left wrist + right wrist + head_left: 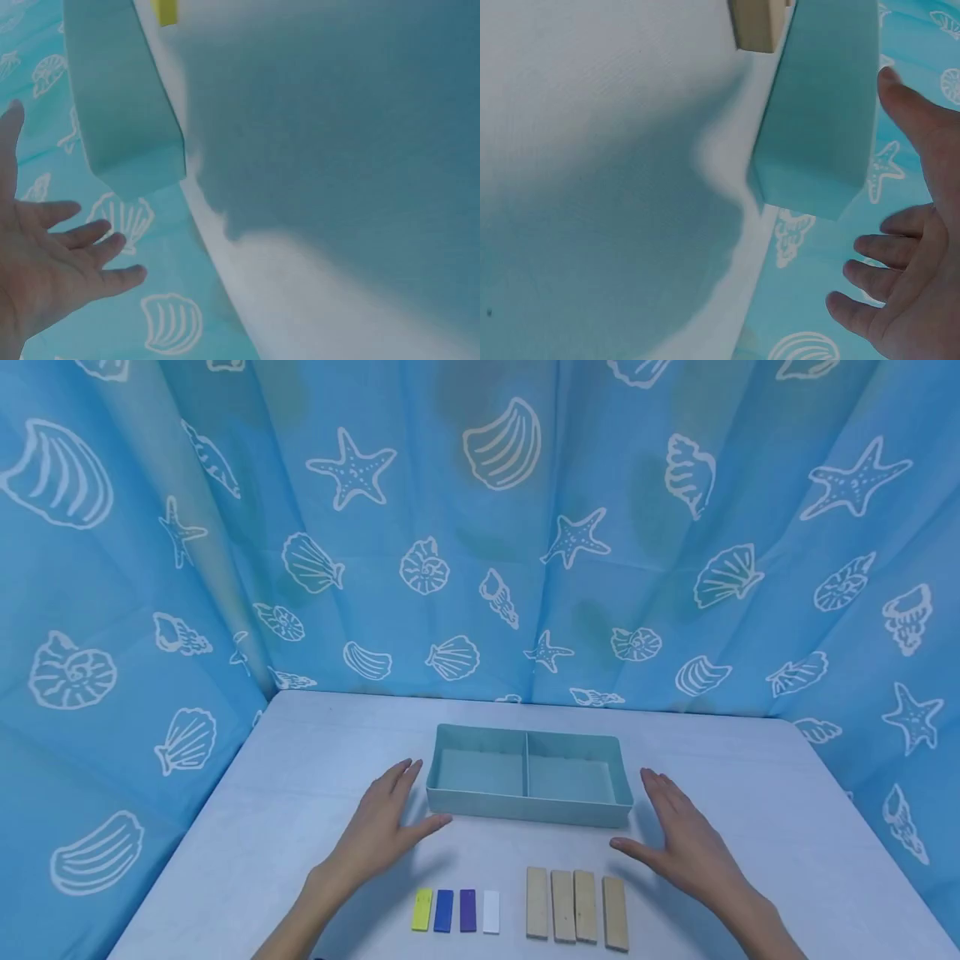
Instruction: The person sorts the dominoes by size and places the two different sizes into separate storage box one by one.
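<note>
A teal two-compartment box (528,807) stands on the white table, and no items show in either half. My left hand (378,827) hovers off its left end with fingers spread and thumb pointing inward. Off the right end, my right hand (686,843) mirrors it, fingers extended, holding nothing. Both wrist views show the palms facing the box, apart from it: left palm (52,277), right palm (922,277). In front of the box lie a yellow block (422,910), a blue block (443,911), a purple block (468,910) and a white block (491,912).
To the right of the coloured blocks, several plain wooden blocks (537,902) lie side by side, two of them nearly touching. A blue curtain (480,527) with white shell and starfish prints encloses the back and sides of the table (337,735).
</note>
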Motion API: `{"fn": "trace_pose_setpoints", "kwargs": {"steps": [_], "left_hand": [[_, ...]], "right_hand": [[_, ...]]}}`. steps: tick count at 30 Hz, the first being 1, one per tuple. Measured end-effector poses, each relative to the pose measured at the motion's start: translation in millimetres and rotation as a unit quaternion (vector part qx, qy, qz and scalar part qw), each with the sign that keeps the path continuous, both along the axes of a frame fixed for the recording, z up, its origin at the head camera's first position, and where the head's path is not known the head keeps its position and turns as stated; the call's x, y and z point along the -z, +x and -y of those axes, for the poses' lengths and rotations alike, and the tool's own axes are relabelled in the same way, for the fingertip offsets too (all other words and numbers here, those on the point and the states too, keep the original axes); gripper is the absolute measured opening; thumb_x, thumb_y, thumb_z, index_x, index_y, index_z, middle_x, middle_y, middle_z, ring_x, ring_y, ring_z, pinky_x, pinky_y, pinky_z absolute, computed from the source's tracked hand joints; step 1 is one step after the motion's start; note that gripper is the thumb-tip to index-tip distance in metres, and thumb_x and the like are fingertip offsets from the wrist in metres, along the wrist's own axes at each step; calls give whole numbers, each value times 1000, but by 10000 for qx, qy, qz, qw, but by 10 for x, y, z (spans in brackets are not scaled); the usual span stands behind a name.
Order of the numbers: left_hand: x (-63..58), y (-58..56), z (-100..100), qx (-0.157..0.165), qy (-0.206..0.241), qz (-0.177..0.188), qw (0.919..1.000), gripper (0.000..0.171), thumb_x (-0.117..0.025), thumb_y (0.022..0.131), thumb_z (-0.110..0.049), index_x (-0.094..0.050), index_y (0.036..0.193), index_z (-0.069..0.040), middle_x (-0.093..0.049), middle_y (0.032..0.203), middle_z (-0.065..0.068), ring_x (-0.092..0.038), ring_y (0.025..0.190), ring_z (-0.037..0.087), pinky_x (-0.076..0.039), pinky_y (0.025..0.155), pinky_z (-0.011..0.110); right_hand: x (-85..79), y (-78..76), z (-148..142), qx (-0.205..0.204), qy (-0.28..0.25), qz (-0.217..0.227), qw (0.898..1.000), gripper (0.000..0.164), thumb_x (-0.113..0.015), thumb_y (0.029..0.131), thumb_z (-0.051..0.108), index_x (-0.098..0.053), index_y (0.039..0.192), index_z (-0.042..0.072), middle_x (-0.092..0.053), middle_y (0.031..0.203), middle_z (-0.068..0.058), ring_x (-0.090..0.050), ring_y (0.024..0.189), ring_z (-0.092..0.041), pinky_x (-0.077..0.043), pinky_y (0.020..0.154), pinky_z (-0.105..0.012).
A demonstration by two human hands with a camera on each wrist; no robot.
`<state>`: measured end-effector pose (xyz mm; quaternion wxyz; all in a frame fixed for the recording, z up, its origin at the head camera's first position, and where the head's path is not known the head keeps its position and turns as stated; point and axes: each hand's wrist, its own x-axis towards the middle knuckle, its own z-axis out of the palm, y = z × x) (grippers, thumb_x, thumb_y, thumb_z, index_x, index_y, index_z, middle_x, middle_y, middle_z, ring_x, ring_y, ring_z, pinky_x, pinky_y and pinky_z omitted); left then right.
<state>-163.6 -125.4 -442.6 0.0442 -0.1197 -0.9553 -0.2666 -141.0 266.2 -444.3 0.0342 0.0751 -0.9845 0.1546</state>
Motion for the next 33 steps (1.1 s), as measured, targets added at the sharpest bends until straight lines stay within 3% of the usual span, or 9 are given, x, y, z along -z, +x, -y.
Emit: {"fn": "trace_pose_setpoints", "kwargs": {"steps": [5,12,19,26,33], "left_hand": [[-46,-68,-17,-16,618,81,9981,82,-58,81,-61,-35,143,-13,-36,143,11,-34,131,28,-35,101,50],[-37,-213,-34,-145,1256,8,9920,67,-63,86,-44,-40,138,-9,-44,136,11,-43,124,28,-42,95,49],[28,-388,-94,-333,2154,425,9750,59,-64,88,-32,-42,136,-7,-44,135,15,-47,120,32,-46,90,45],[78,-491,-156,-720,2661,660,9590,54,-64,88,-31,-46,132,-7,-48,133,12,-50,117,30,-44,93,48],[158,-580,-201,-978,3166,966,9386,51,-65,86,-26,-48,130,-6,-50,131,13,-49,120,31,-40,97,48]], "right_hand": [[-81,123,-10,19,43,141,9999,103,-65,73,64,-21,148,9,-28,146,-20,-26,131,-40,-32,96,-63],[-132,308,42,-2,-19,395,9992,95,-67,71,61,-31,145,13,-35,143,-16,-33,128,-38,-39,87,-63],[-76,468,105,-189,-235,789,9964,89,-70,69,60,-38,141,18,-40,141,-8,-39,127,-31,-42,91,-56],[40,595,189,-434,-707,1497,9852,88,-67,65,66,-45,136,19,-44,137,-5,-43,124,-29,-42,93,-53],[150,650,188,-902,-899,1562,9795,70,-68,69,62,-52,124,20,-46,134,-6,-42,124,-31,-39,96,-52]]}}
